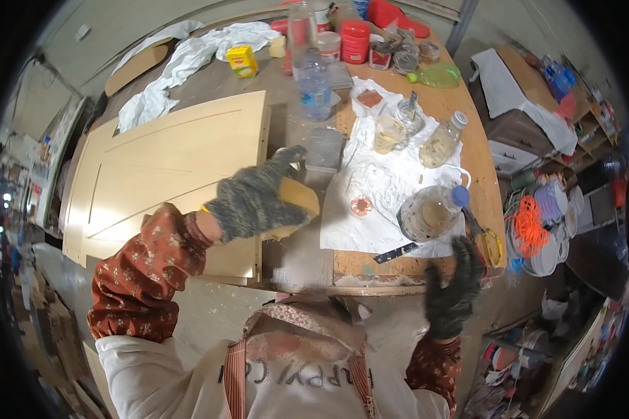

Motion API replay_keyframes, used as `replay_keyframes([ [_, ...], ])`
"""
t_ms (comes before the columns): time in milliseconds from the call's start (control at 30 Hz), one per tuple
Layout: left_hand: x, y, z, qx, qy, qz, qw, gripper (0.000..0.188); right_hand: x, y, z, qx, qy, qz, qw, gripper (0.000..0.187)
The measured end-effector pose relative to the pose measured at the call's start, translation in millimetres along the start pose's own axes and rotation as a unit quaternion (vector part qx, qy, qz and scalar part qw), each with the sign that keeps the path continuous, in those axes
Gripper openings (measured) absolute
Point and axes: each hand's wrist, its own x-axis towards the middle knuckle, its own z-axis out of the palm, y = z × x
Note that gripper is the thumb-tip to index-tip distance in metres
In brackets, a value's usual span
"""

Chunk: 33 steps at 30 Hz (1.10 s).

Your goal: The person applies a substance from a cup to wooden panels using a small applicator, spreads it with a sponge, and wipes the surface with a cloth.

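My left hand point(255, 199), in a grey-green speckled glove, is closed around a yellow sponge point(300, 197). It is over the right edge of a cream wooden door panel point(178, 167), which lies flat on the workbench. My right hand point(453, 290), in a dark glove, is at the bench's front edge with thumb and fingers apart and nothing in it. Close to it are yellow-handled scissors point(494, 248), a dark flat strip point(395, 253) and a large clear bottle with a blue cap point(430, 213), lying tilted on a white cloth point(349, 227).
A grey block point(323, 149) lies between panel and cloth. The cloth also bears a cloudy bottle point(442, 142) and a plastic cup point(389, 133). Behind stand a water bottle point(314, 91), a yellow box point(242, 61) and red tubs point(355, 42). Orange cord point(529, 227) hangs right of the bench.
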Motion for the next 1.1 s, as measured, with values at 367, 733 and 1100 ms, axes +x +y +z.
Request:
replay_keyframes([
  [367,-62,14,12,0.01,0.262,0.261,0.929,0.085,70,-147,46,0.3,-0.198,-0.237,0.902,0.077],
  [733,-192,-166,-62,0.276,0.295,0.01,0.915,0.072,129,-110,130,0.719,-0.22,0.196,0.63,0.044],
  [1100,-212,-184,-26,0.279,0.284,-0.106,0.911,0.061,181,-126,229,0.733,-0.121,0.174,0.647,0.049],
])
